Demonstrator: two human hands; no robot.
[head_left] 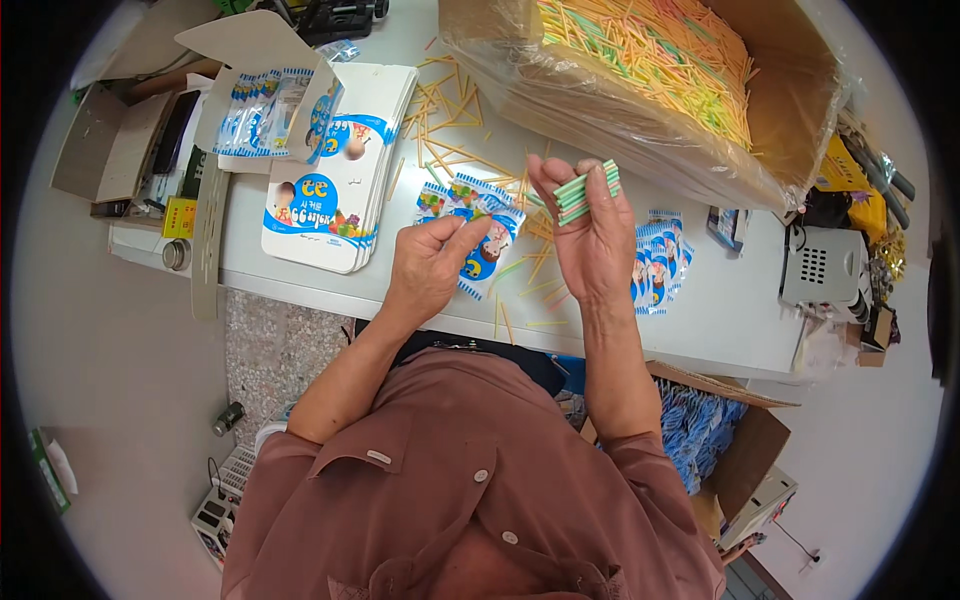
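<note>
My left hand (424, 265) is closed, thumb over bent fingers, on a small blue-and-white printed packet (492, 248). Part of the packet is covered by the fingers; whether its top is open I cannot tell. Just to the right, my right hand (598, 245) is raised with its palm up. Between its thumb and fingers is a short bundle of green-and-white striped sticks (583, 194). Loose orange and yellow sticks (460, 158) lie scattered on the white table (370, 292) behind and beneath both hands.
A plastic-lined carton (640, 130) full of coloured sticks stands at the far right. Several filled packets (660, 268) lie right of my right hand. On the left are a stack of flat printed cartons (322, 232) and an open box of packets (262, 115). A grey device (828, 268) stands far right.
</note>
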